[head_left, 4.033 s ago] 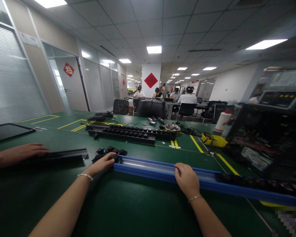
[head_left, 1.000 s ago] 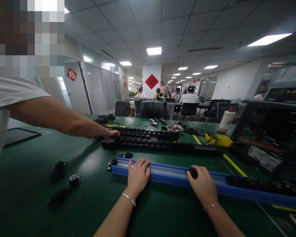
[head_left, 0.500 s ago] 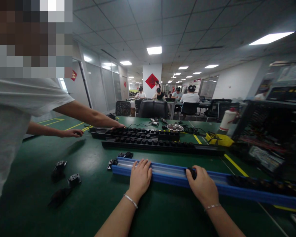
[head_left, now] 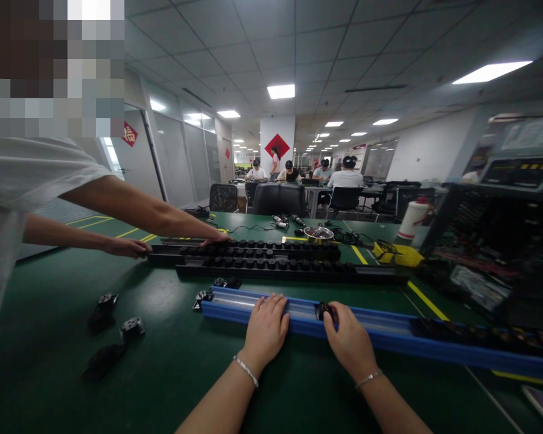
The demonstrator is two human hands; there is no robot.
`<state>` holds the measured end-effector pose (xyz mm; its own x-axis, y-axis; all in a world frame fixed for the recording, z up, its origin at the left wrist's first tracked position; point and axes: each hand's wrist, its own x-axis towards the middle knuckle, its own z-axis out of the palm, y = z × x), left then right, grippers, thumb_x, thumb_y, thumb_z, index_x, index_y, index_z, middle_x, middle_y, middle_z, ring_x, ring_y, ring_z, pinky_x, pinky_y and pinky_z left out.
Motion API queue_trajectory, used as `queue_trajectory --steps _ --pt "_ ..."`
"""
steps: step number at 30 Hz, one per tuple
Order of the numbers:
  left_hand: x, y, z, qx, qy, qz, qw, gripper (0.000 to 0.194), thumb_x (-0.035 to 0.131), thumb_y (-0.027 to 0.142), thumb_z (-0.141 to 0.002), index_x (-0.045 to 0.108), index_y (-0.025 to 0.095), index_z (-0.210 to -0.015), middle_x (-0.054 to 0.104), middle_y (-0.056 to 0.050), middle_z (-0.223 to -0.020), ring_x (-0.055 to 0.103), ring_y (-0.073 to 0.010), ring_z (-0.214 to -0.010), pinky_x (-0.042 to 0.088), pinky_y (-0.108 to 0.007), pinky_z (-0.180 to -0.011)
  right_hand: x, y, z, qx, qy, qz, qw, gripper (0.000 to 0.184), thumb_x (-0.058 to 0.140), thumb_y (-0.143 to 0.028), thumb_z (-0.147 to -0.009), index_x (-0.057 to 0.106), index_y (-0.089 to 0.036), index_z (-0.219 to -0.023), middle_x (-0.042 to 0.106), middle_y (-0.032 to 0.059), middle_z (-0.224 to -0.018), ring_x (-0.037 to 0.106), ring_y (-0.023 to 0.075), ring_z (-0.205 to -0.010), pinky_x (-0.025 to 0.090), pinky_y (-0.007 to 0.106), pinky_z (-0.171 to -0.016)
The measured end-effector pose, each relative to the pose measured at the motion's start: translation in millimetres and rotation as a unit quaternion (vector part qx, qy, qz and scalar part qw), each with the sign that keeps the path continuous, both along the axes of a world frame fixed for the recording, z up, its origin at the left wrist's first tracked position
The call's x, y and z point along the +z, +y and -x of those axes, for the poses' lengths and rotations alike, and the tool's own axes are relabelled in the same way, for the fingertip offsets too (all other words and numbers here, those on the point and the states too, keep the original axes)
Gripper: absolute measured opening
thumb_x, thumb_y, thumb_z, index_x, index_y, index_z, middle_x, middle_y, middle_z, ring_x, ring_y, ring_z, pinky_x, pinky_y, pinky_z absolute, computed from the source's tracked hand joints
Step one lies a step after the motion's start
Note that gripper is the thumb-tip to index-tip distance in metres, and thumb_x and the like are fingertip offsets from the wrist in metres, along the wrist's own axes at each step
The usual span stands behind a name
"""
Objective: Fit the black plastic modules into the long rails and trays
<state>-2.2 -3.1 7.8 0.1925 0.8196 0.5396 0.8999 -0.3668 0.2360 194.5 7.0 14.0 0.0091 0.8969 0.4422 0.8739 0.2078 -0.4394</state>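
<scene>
A long blue channel rail (head_left: pixel 389 339) lies across the green table (head_left: pixel 163 386) in front of me. My left hand (head_left: pixel 266 328) rests over its near wall with the fingers stretched into the channel; what is under the fingertips is hidden. Between the thumb and fingers of my right hand (head_left: pixel 350 337) is a small black part with a round knob (head_left: pixel 324 311), inside the channel. Similar black parts (head_left: pixel 479 334) fill the rail's right end in a row. Two or so more black parts with metal plates (head_left: pixel 203 298) lie at its left end.
Beyond the rail, a co-worker's hands (head_left: pixel 215 237) touch black rails (head_left: pixel 271 271) with rows of black parts. Several loose parts (head_left: pixel 131 328) lie at left. A metal bowl (head_left: pixel 318 233), yellow tray (head_left: pixel 397 254), white bottle (head_left: pixel 412 218) and open equipment case (head_left: pixel 479 241) stand behind.
My right hand has slid left along the channel with the black part; my left hand has shifted slightly right. The co-worker has leaned in and pushes or holds the black rails, which have moved.
</scene>
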Motion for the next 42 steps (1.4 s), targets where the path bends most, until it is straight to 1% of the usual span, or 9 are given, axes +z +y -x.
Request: queue_trajectory --steps 4,9,15,21,25,28,30,35,42 --pt "-1.5 -0.2 -4.7 -0.001 0.002 -0.009 1.000 0.035 0.039 0.030 -0.089 0.049 0.019 -0.121 0.056 -0.007 -0.126 0.046 -0.0215 -0.121 0.033 -0.046 -0.105 -3.8 1.4 6.4 0.034 0.010 -0.020 0.999 0.031 0.035 -0.031 -0.086 0.054 -0.016 -0.105 0.062 0.0089 -0.103 0.059 0.0195 -0.092 0.046 0.033 -0.083" --pt "-0.3 2.9 -17.5 -0.023 0.009 -0.011 1.000 0.038 0.043 0.034 -0.088 0.048 0.018 -0.122 0.056 -0.008 -0.126 0.046 -0.0218 -0.121 0.035 -0.043 -0.104 -10.5 2.4 11.0 0.084 0.000 -0.052 0.995 0.031 0.036 -0.025 -0.085 0.054 -0.016 -0.108 0.064 0.0085 -0.105 0.059 0.0188 -0.095 0.045 0.034 -0.087" --pt "6.9 8.9 -36.4 -0.019 -0.014 0.035 0.999 0.041 0.047 0.036 -0.086 0.047 0.017 -0.123 0.058 -0.008 -0.123 0.046 -0.0216 -0.121 0.035 -0.041 -0.103 -14.7 2.8 6.5 0.129 -0.031 -0.085 0.988 0.031 0.036 -0.020 -0.085 0.055 -0.016 -0.109 0.065 0.0067 -0.102 0.060 0.0180 -0.093 0.046 0.034 -0.086" --pt "15.1 19.0 -44.6 -0.016 -0.049 0.100 0.994 0.033 0.053 0.036 -0.083 0.053 0.022 -0.113 0.062 -0.006 -0.116 0.048 -0.0224 -0.118 0.033 -0.043 -0.102 -13.2 5.5 2.0 0.141 -0.053 -0.090 0.984 0.033 0.033 -0.016 -0.086 0.057 -0.017 -0.109 0.066 0.0060 -0.101 0.059 0.0167 -0.093 0.045 0.033 -0.085" --pt "19.9 25.0 -39.8 -0.022 -0.044 0.118 0.992 0.026 0.054 0.036 -0.082 0.056 0.023 -0.104 0.065 -0.004 -0.108 0.055 -0.0205 -0.108 0.034 -0.042 -0.099 -7.5 1.6 4.2 0.124 -0.074 -0.099 0.985 0.030 0.040 -0.018 -0.083 0.058 -0.017 -0.107 0.064 0.0075 -0.105 0.056 0.0191 -0.099 0.043 0.036 -0.089" --pt "24.8 28.6 -32.6 -0.041 -0.018 0.132 0.990 0.024 0.055 0.036 -0.081 0.058 0.023 -0.101 0.066 -0.004 -0.102 0.058 -0.0204 -0.099 0.039 -0.038 -0.093 -2.6 -2.3 4.0 0.123 -0.099 -0.101 0.982 0.020 0.045 -0.025 -0.082 0.062 -0.019 -0.092 0.061 0.0076 -0.113 0.052 0.0222 -0.107 0.037 0.041 -0.096" --pt "27.9 30.7 -27.3 -0.056 -0.001 0.142 0.988 0.026 0.056 0.036 -0.080 0.058 0.022 -0.102 0.066 -0.004 -0.101 0.059 -0.0206 -0.097 0.042 -0.035 -0.089 -1.2 -3.3 2.4 0.133 -0.117 -0.090 0.980 0.019 0.046 -0.031 -0.082 0.062 -0.020 -0.086 0.060 0.0071 -0.117 0.050 0.0237 -0.111 0.034 0.044 -0.098" --pt "30.5 33.1 -14.7 -0.073 -0.002 0.154 0.985 0.028 0.056 0.036 -0.080 0.057 0.022 -0.104 0.066 -0.004 -0.101 0.059 -0.0193 -0.096 0.043 -0.031 -0.086 -2.7 -1.9 -0.6 0.138 -0.140 -0.085 0.977 0.019 0.046 -0.032 -0.083 0.062 -0.021 -0.085 0.059 0.0064 -0.120 0.049 0.0235 -0.113 0.032 0.045 -0.099" --pt "31.3 33.3 6.8 -0.063 -0.001 0.163 0.985 0.028 0.058 0.035 -0.078 0.057 0.023 -0.104 0.066 -0.003 -0.102 0.059 -0.0202 -0.097 0.043 -0.030 -0.085 -4.6 -0.7 0.0 0.133 -0.155 -0.082 0.976 0.017 0.047 -0.029 -0.084 0.061 -0.020 -0.086 0.058 0.0056 -0.121 0.048 0.0239 -0.115 0.032 0.045 -0.099"
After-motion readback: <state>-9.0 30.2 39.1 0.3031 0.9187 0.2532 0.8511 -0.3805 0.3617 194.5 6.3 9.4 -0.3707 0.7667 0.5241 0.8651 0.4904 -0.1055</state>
